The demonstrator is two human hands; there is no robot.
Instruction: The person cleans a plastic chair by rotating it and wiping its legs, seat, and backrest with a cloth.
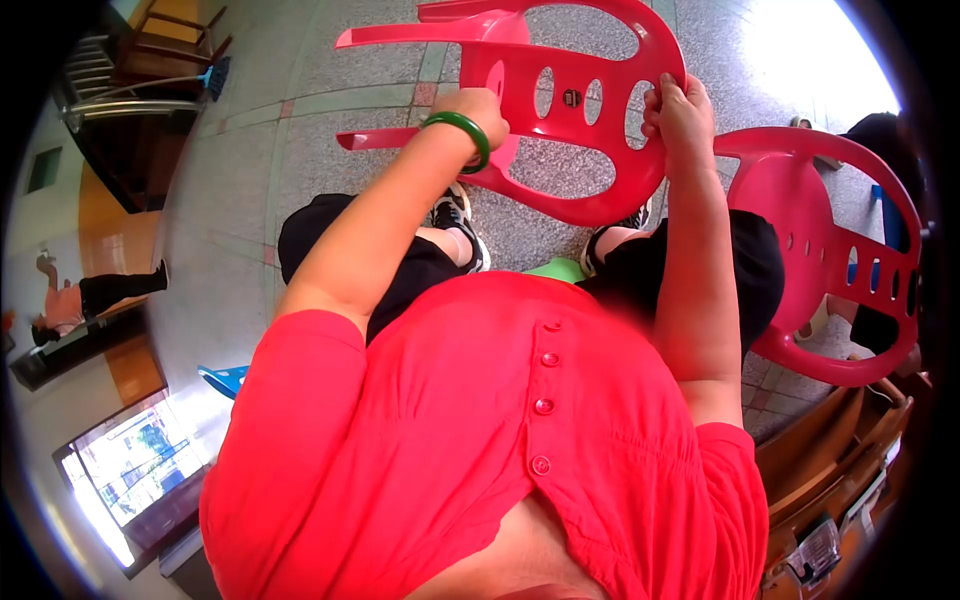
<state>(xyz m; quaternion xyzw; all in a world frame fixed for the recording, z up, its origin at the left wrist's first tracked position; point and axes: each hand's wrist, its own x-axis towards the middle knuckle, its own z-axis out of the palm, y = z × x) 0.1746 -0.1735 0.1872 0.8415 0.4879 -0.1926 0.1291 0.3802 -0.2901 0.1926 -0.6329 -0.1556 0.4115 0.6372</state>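
Head view shows a red plastic chair point(572, 123) held tilted in front of the knees, over the speckled floor point(230, 190), its legs pointing to the left. The right hand point(688, 118) is clamped on the backrest's outer rim, fingers hooked through the end slot. The left hand point(478, 108), below a green bangle point(462, 132), is closed on the chair near the seat end, its fingertips mostly hidden.

For a steady hold, I'd share the weight between both hands, keep the right fingers wrapped well round the rim, and hold the legs clear of the shoes point(455, 215).

Reddish squares and pale bands pattern the floor. A second red chair point(790, 205) stands at the right; a blue broom point(214, 78) and a person in dark trousers point(110, 293) show at the left.
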